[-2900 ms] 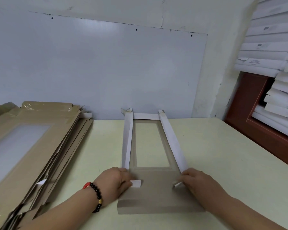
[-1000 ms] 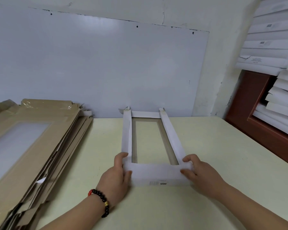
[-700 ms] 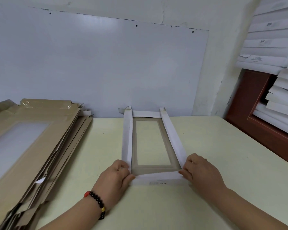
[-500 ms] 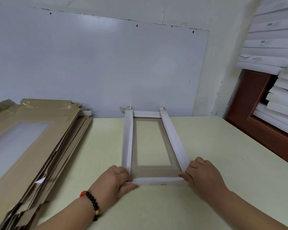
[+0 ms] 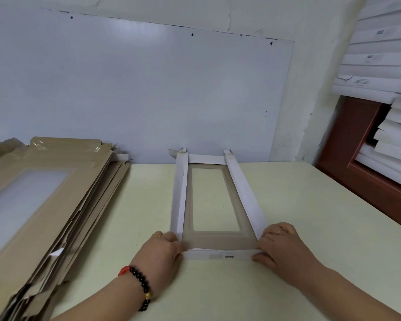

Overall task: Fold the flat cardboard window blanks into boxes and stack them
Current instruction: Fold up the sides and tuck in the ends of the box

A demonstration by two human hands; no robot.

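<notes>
Table point(image 5: 287, 205) takes up most of the room here, pale green and pushed against a wall with a white board point(image 5: 148, 89) fixed to it. On its left side lies a slumped pile of brown blanks point(image 5: 44, 205), flat, their film windows facing up. At the far right, white boxes point(image 5: 380, 66) are stacked in rows in front of a red-brown frame. In the middle of the table, running away from the person toward the wall, sits the box point(image 5: 214, 205) being made: both long walls and the far wall are up, white side out, and the brown floor with its clear window lies flat on the table. The near wall point(image 5: 218, 254) looks folded up and nearly seated. To do this step well I would say the wall wants pressing evenly at both corners at once, so the end tabs lock inside the long walls and the corners come square, without bearing on the film. The left hand point(image 5: 159, 253), with a bead bracelet point(image 5: 139, 283) on the wrist, has its fingers point(image 5: 171, 237) curled round the near left corner, thumb against the end of the wall. The right hand point(image 5: 285, 249) mirrors it at the near right corner, fingers bent over the top edge and thumb pinching the wall's end.
</notes>
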